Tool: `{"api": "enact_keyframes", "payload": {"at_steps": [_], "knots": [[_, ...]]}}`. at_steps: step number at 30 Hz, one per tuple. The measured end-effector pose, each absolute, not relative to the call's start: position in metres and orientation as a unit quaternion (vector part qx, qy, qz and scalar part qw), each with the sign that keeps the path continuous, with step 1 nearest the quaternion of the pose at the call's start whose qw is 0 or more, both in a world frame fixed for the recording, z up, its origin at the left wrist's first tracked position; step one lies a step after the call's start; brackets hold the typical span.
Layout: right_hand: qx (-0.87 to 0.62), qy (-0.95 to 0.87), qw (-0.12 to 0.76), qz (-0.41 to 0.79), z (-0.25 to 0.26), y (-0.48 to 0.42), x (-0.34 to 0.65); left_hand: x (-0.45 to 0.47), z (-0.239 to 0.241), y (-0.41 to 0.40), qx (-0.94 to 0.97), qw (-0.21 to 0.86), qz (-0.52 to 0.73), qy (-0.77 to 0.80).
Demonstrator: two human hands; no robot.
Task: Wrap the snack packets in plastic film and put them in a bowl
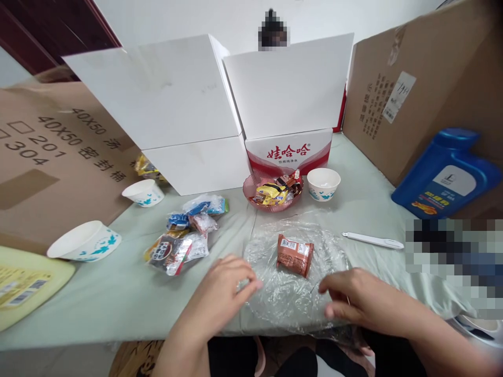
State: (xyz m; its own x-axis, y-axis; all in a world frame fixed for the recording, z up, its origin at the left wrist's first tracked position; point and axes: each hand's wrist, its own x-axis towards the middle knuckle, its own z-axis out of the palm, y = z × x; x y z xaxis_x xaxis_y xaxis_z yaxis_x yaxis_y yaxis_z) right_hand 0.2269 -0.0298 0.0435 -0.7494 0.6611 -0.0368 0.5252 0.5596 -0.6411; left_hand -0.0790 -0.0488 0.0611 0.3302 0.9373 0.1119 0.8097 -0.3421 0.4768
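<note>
A crinkled sheet of clear plastic film (267, 309) lies spread on the cloth in front of me. On it rests a small brown snack packet (295, 255), tilted slightly. My left hand (230, 283) is at the film's left edge, thumb and fingers apart, holding nothing that I can see. At the film's right side, my right hand (351, 296) has its fingers bent and a gap between them and the thumb. Neither hand touches the packet. Left of my left hand sits a pile of wrapped snacks (188, 233), some in clear film.
A pink glass bowl (251, 199) of wrapped sweets stands beside a paper bowl (323, 184). A white utility knife (372, 240) lies to the right, near a blue bottle (444, 178). More paper bowls (86, 242) stand left. White boxes (291, 89) and cartons (393, 94) wall the table; a person is behind.
</note>
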Motion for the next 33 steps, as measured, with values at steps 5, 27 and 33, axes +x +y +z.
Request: {"api": "enact_keyframes", "payload": {"at_steps": [5, 27, 33], "knots": [[-0.393, -0.879, 0.229, 0.141, 0.01, -0.013, 0.193, -0.05, 0.026, -0.019, 0.776, 0.09, 0.246, 0.574], [-0.548, -0.727, 0.4, 0.108, 0.05, 0.109, 0.173, -0.037, 0.01, -0.012, 0.767, 0.19, 0.007, 0.612], [-0.488, -0.806, 0.334, 0.023, 0.091, 0.162, 0.119, -0.036, 0.009, -0.012, 0.769, 0.189, 0.02, 0.611]]}}
